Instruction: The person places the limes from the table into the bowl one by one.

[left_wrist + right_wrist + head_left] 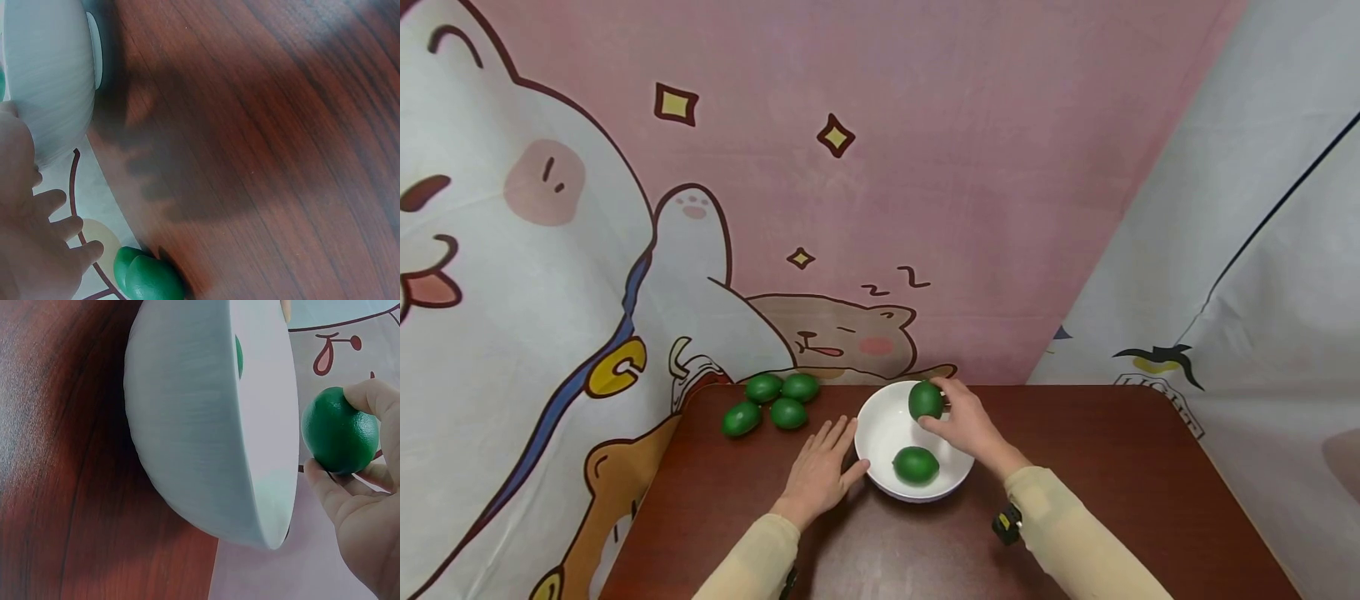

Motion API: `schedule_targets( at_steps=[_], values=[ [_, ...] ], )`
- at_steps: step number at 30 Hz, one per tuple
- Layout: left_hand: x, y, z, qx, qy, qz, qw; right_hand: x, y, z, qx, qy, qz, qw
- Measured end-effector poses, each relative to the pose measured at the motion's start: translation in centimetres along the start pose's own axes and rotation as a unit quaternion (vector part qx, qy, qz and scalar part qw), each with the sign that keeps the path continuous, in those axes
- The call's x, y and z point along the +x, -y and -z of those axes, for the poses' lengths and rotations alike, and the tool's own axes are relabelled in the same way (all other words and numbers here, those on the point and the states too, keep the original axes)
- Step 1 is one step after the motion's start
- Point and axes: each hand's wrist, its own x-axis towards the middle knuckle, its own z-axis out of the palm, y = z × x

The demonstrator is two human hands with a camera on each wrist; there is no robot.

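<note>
A white bowl [880, 433] stands on the table, and one green lime [916, 465] lies in its near part. Over the bowl's far right side, my right hand [964, 422] pinches a second lime [925, 401] between thumb and fingers. The right wrist view shows this held lime [340, 431] outside the tilted-looking rim of the bowl [187, 412], apart from it. My left hand [822, 468] is at the bowl's left side with fingers extended, its thumb at the rim. In the left wrist view the left hand [31, 231] is beside the bowl's outer wall [50, 69].
Several more limes [788, 413] sit together at the table's back left, left of the bowl. The dark brown table [1090, 450] ends at a printed cloth [985, 208] behind it. A watch-like black device [1007, 524] is at my right wrist.
</note>
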Motion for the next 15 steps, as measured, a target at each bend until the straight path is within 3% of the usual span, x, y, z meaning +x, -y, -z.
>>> schedule_targets(
  at_steps=[15],
  values=[
    [0.0,0.0,0.1,0.001,0.002,-0.001,1.0,0.2,0.6,-1.4,-0.017,0.02,-0.003,0.9996]
  ],
)
